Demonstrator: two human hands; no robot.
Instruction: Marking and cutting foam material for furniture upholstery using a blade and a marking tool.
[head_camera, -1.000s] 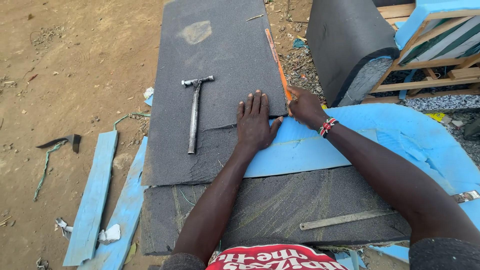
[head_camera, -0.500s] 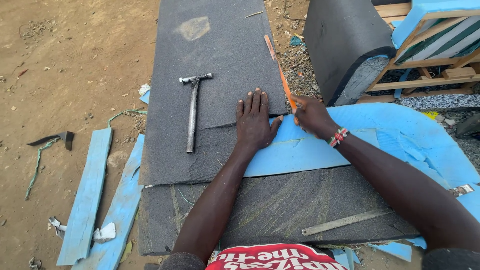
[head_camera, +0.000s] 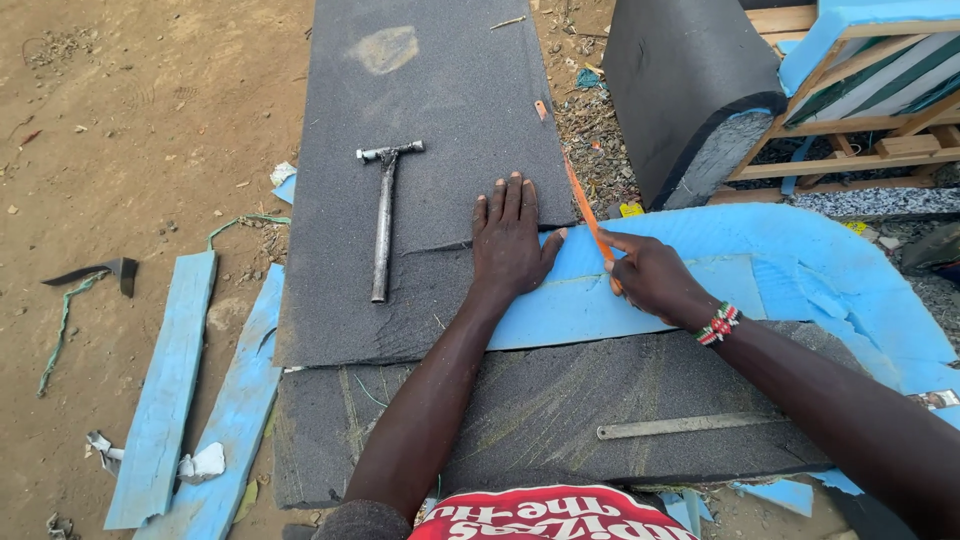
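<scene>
My left hand (head_camera: 510, 240) lies flat, fingers together, on the near end of a long dark grey foam sheet (head_camera: 430, 110), right at its edge over a blue foam sheet (head_camera: 800, 270). My right hand (head_camera: 650, 275) grips a thin orange blade (head_camera: 582, 205) that slants up and away from it along the grey sheet's right edge, over the blue foam. A beaded band sits on my right wrist. A metal hammer (head_camera: 385, 215) lies on the grey sheet, left of my left hand.
A second grey foam slab (head_camera: 560, 410) lies nearest me with a flat metal ruler (head_camera: 690, 425) on it. Blue foam strips (head_camera: 165, 380) lie on the dirt at left. A dark foam-covered seat (head_camera: 690, 90) and a wooden frame (head_camera: 860, 110) stand at back right.
My right hand has drawn the orange blade toward me along the grey sheet's right edge, over the blue foam. My left hand has stayed pressed on the foam.
</scene>
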